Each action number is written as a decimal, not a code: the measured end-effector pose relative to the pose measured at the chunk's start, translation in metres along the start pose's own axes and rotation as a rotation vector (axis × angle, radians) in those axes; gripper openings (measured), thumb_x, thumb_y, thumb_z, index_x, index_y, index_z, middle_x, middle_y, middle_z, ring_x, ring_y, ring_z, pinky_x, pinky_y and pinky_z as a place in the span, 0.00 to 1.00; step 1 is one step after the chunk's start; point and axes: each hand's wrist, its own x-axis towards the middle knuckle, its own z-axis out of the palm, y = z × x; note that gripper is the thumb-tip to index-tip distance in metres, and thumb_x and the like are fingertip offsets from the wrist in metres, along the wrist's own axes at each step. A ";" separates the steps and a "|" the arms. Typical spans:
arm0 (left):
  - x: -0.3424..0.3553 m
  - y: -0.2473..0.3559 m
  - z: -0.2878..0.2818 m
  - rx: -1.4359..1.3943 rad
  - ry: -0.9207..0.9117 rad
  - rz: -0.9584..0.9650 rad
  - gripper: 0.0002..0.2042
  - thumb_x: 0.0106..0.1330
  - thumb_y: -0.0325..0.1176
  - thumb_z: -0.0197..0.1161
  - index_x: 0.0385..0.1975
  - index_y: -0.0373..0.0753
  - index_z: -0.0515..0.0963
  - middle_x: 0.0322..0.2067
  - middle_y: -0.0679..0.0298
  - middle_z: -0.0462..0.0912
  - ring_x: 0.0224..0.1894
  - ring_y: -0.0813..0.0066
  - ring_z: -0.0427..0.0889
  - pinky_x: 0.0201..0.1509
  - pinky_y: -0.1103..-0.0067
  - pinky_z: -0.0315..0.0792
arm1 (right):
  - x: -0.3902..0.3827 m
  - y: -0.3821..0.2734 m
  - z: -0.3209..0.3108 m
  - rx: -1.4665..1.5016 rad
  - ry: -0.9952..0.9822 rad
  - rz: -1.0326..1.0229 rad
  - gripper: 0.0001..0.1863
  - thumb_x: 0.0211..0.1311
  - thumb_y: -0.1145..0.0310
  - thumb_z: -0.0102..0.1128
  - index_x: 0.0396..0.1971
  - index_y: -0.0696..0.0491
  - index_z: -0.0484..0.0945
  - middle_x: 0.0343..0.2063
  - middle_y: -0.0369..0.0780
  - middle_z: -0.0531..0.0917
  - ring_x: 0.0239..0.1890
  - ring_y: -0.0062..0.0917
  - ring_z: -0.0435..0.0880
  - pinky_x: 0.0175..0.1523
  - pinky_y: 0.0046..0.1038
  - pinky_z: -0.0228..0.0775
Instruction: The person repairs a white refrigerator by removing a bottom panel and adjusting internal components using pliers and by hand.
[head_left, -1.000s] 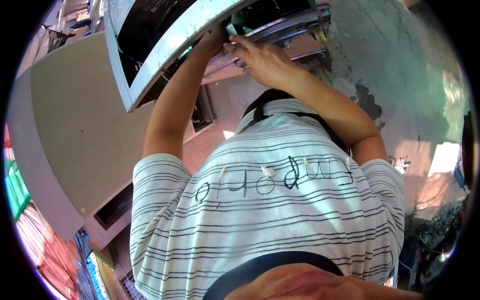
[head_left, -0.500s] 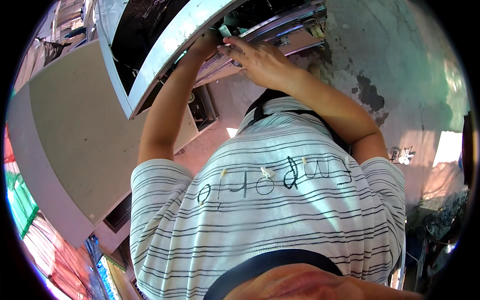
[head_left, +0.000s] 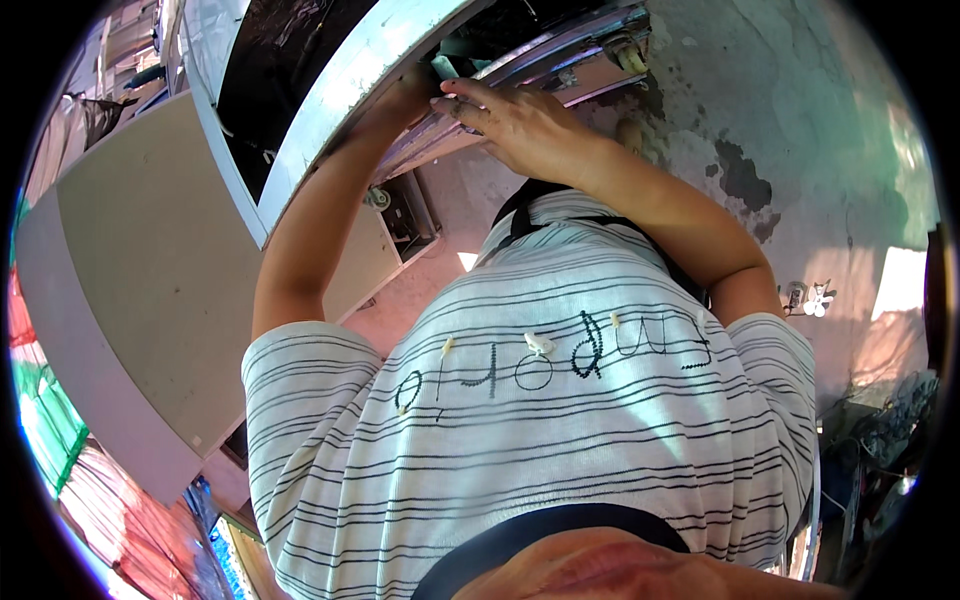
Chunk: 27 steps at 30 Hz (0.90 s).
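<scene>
1. Head view: a grey floor (head_left: 810, 120) with darker patches spreads along the right side.
2. Across the middle, the person's white shirt (head_left: 560, 440) carries thin dark stripes.
3. To the left lies a broad tan-topped table (head_left: 160, 260) with a pale edge.
4. At the top, near that table, stands a white-framed unit (head_left: 340, 100) with a dark, open interior; both hands work at its lower opening.
5. Long metal rails (head_left: 565, 50) run along the opening, slanting up toward the right.
6. The right hand (head_left: 510, 120) is over the near end of these rails, its fingers stretched out and slightly parted, tips just beside the other hand.
7. The left hand (head_left: 410, 92) reaches under the frame into shadow; its fingers are hidden, so I cannot tell whether they grip anything.
8. A small pale-green piece (head_left: 453, 66) shows just beyond the two hands.
</scene>
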 end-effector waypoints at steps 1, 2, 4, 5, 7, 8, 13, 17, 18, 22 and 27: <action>-0.003 0.007 -0.002 -0.014 0.021 -0.021 0.10 0.65 0.30 0.59 0.42 0.35 0.83 0.38 0.47 0.86 0.42 0.54 0.87 0.38 0.66 0.78 | 0.000 0.001 0.000 0.013 -0.004 0.003 0.37 0.51 0.78 0.64 0.65 0.45 0.71 0.67 0.36 0.68 0.38 0.37 0.87 0.42 0.33 0.85; -0.006 0.014 -0.005 -0.029 0.043 -0.042 0.10 0.65 0.29 0.59 0.41 0.35 0.82 0.37 0.47 0.86 0.41 0.54 0.88 0.37 0.67 0.78 | 0.000 0.001 0.000 0.015 -0.002 0.000 0.37 0.51 0.78 0.64 0.65 0.45 0.71 0.67 0.36 0.68 0.39 0.36 0.87 0.42 0.33 0.85; -0.011 0.025 -0.009 0.038 0.060 0.026 0.10 0.65 0.29 0.59 0.41 0.34 0.82 0.37 0.47 0.86 0.39 0.55 0.88 0.36 0.68 0.78 | 0.000 0.001 0.000 0.019 -0.012 0.005 0.37 0.51 0.79 0.64 0.65 0.45 0.71 0.67 0.36 0.68 0.40 0.36 0.88 0.43 0.34 0.85; -0.012 0.029 -0.011 -0.042 0.035 -0.079 0.10 0.65 0.29 0.59 0.41 0.34 0.82 0.37 0.47 0.86 0.39 0.55 0.88 0.35 0.68 0.78 | 0.000 0.001 0.000 0.022 -0.017 0.008 0.37 0.51 0.79 0.64 0.65 0.44 0.71 0.67 0.36 0.68 0.40 0.36 0.87 0.44 0.34 0.85; -0.011 0.029 -0.013 -0.195 -0.149 -0.316 0.10 0.65 0.30 0.59 0.41 0.33 0.82 0.37 0.47 0.86 0.40 0.54 0.88 0.37 0.67 0.78 | 0.000 0.001 0.000 0.025 -0.023 0.013 0.37 0.51 0.78 0.64 0.65 0.44 0.71 0.67 0.36 0.68 0.40 0.36 0.87 0.44 0.34 0.85; -0.010 0.027 -0.013 -0.130 -0.068 -0.185 0.10 0.65 0.30 0.59 0.41 0.33 0.82 0.38 0.47 0.86 0.41 0.54 0.88 0.38 0.66 0.78 | 0.000 0.000 0.000 0.024 -0.026 0.019 0.37 0.51 0.78 0.65 0.65 0.44 0.71 0.67 0.36 0.68 0.40 0.36 0.87 0.44 0.34 0.85; -0.003 0.009 -0.006 -0.055 0.053 0.088 0.11 0.64 0.32 0.61 0.42 0.34 0.83 0.41 0.45 0.86 0.46 0.51 0.86 0.44 0.63 0.78 | 0.001 -0.004 -0.002 0.008 -0.050 0.041 0.37 0.51 0.77 0.66 0.65 0.44 0.71 0.67 0.36 0.67 0.40 0.36 0.87 0.45 0.34 0.85; 0.002 0.005 -0.010 0.143 -0.063 0.165 0.12 0.63 0.33 0.62 0.42 0.35 0.83 0.41 0.44 0.85 0.48 0.51 0.86 0.46 0.63 0.78 | 0.002 -0.003 -0.002 0.008 -0.094 0.055 0.37 0.52 0.75 0.68 0.66 0.44 0.70 0.67 0.36 0.66 0.40 0.36 0.87 0.44 0.34 0.84; 0.003 0.006 -0.010 0.180 -0.061 0.139 0.12 0.63 0.33 0.62 0.42 0.35 0.83 0.41 0.44 0.85 0.48 0.51 0.86 0.46 0.63 0.78 | 0.003 -0.002 -0.003 0.010 -0.113 0.062 0.37 0.52 0.74 0.68 0.66 0.44 0.70 0.67 0.36 0.66 0.40 0.36 0.87 0.44 0.34 0.84; 0.011 -0.001 -0.003 0.129 -0.070 0.052 0.11 0.63 0.33 0.62 0.40 0.35 0.84 0.40 0.45 0.86 0.48 0.51 0.86 0.46 0.63 0.79 | 0.003 -0.003 -0.001 -0.003 -0.097 0.051 0.37 0.52 0.72 0.69 0.66 0.44 0.69 0.67 0.36 0.66 0.39 0.36 0.87 0.44 0.35 0.83; 0.025 -0.013 0.010 0.164 0.024 0.051 0.10 0.63 0.33 0.62 0.38 0.34 0.84 0.40 0.46 0.86 0.45 0.52 0.87 0.43 0.64 0.78 | 0.000 -0.006 -0.003 -0.055 -0.095 0.023 0.38 0.53 0.70 0.70 0.67 0.44 0.68 0.69 0.37 0.64 0.39 0.38 0.87 0.44 0.37 0.83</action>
